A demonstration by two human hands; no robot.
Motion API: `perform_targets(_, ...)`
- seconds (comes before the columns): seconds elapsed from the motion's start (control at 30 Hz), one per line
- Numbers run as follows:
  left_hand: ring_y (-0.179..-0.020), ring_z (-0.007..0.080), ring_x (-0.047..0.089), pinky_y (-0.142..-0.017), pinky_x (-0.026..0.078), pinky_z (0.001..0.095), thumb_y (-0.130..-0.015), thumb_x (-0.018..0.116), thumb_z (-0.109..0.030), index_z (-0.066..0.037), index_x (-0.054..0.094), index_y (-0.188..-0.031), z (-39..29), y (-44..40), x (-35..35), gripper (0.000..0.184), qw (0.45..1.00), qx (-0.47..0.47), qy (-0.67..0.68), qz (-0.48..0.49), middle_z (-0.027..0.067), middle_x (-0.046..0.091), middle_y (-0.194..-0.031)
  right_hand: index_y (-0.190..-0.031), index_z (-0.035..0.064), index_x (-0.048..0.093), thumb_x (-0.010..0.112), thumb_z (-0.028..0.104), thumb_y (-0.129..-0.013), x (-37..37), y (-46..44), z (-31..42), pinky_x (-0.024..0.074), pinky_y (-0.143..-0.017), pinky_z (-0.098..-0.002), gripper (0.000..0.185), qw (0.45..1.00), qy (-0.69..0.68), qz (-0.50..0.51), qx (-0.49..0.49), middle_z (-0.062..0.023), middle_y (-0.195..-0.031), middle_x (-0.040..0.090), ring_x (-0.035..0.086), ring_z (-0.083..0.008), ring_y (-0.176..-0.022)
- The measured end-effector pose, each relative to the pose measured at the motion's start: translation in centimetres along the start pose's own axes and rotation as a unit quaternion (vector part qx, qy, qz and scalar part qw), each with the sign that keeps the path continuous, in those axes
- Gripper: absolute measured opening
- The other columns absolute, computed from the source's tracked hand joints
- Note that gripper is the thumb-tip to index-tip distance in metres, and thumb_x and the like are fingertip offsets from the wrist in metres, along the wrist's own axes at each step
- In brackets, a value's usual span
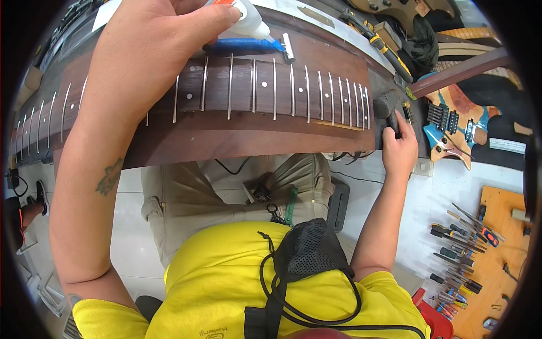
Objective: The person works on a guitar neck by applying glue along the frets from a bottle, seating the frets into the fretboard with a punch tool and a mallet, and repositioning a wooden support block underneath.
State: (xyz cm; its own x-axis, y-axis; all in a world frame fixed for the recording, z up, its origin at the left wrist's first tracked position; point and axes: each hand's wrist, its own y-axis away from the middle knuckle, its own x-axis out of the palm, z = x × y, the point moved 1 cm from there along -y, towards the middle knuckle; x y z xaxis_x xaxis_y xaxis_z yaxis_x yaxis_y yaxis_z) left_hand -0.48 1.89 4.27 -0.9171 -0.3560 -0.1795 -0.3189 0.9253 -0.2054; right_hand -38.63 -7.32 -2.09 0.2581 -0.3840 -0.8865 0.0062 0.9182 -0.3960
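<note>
My left hand is closed around a white squeeze bottle with a blue nozzle, tilted down to the right. The nozzle tip overlaps a small hammer with a silver head and blue handle, lying behind the neck; I cannot tell whether they touch. Below the bottle runs a dark guitar neck with metal frets standing across it and round white inlays. At the neck's narrow-fret end, my right hand grips the handle of a dark-headed mallet, its index finger stretched along it. My left forearm hides part of the neck.
A dark wooden board lies under the neck. Yellow-and-black pliers sit at the back right, near a guitar body with blue edges. Several hand tools hang on a wooden panel at the right.
</note>
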Motion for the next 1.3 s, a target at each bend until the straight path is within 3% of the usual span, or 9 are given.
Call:
perform_targets(0.4, -0.093, 0.0174, 0.074, -0.078, 0.058, 0.024, -0.1, 0.063, -0.001, 0.008, 0.059, -0.121, -0.2, -0.6, -1.2, 0.024, 0.993, -0.054, 0.099, 0.043, 0.0157, 0.074, -0.104, -0.128, 0.0147, 0.074, 0.061, 0.023, -0.079, 0.3, -0.1, -0.5, 0.0532, -0.087, -0.0376, 0.051, 1.0, 0.006, -0.005, -0.014, -0.0098, -0.106, 0.07, 0.069, -0.0306, -0.095)
perform_targets(0.53, -0.093, 0.0173, 0.074, -0.079, 0.059, 0.0243, -0.1, 0.063, -0.001, 0.008, 0.059, -0.121, 0.1, -0.7, -0.1, 0.024, 0.999, -0.005, 0.036, 0.002, 0.0156, 0.074, -0.103, -0.128, 0.0149, 0.074, 0.061, 0.023, -0.079, 0.0, 0.0, -0.1, 0.0532, -0.087, -0.0386, 0.051, 1.0, 0.005, 0.004, 0.0, -0.0103, -0.104, 0.069, 0.069, -0.0314, -0.096)
perform_targets(0.6, -0.093, 0.0173, 0.074, -0.079, 0.059, 0.0239, -0.1, 0.062, 0.0, 0.008, 0.059, -0.121, -1.0, -1.4, -0.1, 0.023, 0.99, -0.135, 0.045, -0.008, 0.0155, 0.074, -0.103, -0.127, 0.015, 0.074, 0.061, 0.023, -0.079, 0.1, -0.1, -0.2, 0.0532, -0.087, -0.0387, 0.051, 1.0, 0.005, 0.001, -0.003, -0.0103, -0.103, 0.069, 0.069, -0.0314, -0.096)
perform_targets(0.7, -0.093, 0.0166, 0.073, -0.079, 0.058, 0.0235, -0.099, 0.062, 0.0, 0.008, 0.059, -0.12, -1.1, -1.3, 0.0, 0.022, 0.989, -0.137, 0.046, -0.013, 0.0151, 0.074, -0.103, -0.127, 0.0151, 0.074, 0.061, 0.023, -0.079, 0.2, -0.1, -0.5, 0.0532, -0.087, -0.0389, 0.051, 1.0, 0.004, -0.004, -0.009, -0.0104, -0.103, 0.069, 0.069, -0.0314, -0.096)
perform_targets(0.73, -0.093, 0.0166, 0.073, -0.079, 0.058, 0.0235, -0.099, 0.062, 0.0, 0.008, 0.059, -0.12, -0.7, -1.0, 0.0, 0.022, 0.989, -0.137, 0.046, -0.012, 0.0151, 0.074, -0.103, -0.127, 0.0151, 0.074, 0.061, 0.023, -0.079, 0.3, -0.1, -0.5, 0.0531, -0.087, -0.0389, 0.051, 1.0, 0.004, -0.006, -0.011, -0.0104, -0.103, 0.069, 0.069, -0.0315, -0.095)
perform_targets(0.8, -0.091, 0.0147, 0.073, -0.078, 0.058, 0.0229, -0.099, 0.062, 0.0, 0.008, 0.06, -0.118, 0.1, -0.2, 0.0, 0.021, 1.0, 0.001, 0.009, -0.002, 0.0141, 0.074, -0.102, -0.127, 0.0151, 0.074, 0.061, 0.023, -0.079, 0.3, -0.1, -0.5, 0.0532, -0.087, -0.0389, 0.051, 1.0, 0.006, -0.006, -0.011, -0.0105, -0.102, 0.069, 0.069, -0.0315, -0.095)
perform_targets(1.13, -0.087, 0.0109, 0.071, -0.075, 0.056, 0.0204, -0.098, 0.065, 0.0, 0.009, 0.061, -0.12, -0.1, -0.1, -0.7, 0.024, 0.999, -0.005, -0.02, 0.026, 0.0121, 0.074, -0.1, -0.126, 0.015, 0.074, 0.061, 0.023, -0.078, 0.2, -0.1, -0.5, 0.0532, -0.085, -0.0381, 0.051, 1.0, -0.003, -0.004, -0.013, -0.0103, -0.098, 0.068, 0.069, -0.0302, -0.091)
perform_targets(1.23, -0.088, 0.0105, 0.071, -0.074, 0.056, 0.0208, -0.097, 0.066, -0.001, 0.009, 0.061, -0.121, -1.6, -0.7, -1.1, 0.026, 0.99, -0.085, 0.071, 0.089, 0.0127, 0.074, -0.1, -0.126, 0.0153, 0.074, 0.061, 0.023, -0.078, 0.2, 0.0, -0.5, 0.0532, -0.085, -0.0379, 0.051, 1.0, -0.001, -0.007, -0.015, -0.0101, -0.097, 0.068, 0.069, -0.03, -0.091)
perform_targets(1.3, -0.076, 0.0107, 0.069, -0.065, 0.055, 0.0217, -0.096, 0.065, -0.001, 0.007, 0.061, -0.118, -2.6, -1.6, 0.2, 0.024, 0.977, -0.213, 0.0, 0.021, 0.0114, 0.072, -0.093, -0.126, 0.0156, 0.075, 0.061, 0.023, -0.078, 0.2, 0.0, -0.5, 0.0532, -0.085, -0.038, 0.05, 1.0, -0.001, -0.007, -0.012, -0.0101, -0.097, 0.068, 0.069, -0.0301, -0.091)
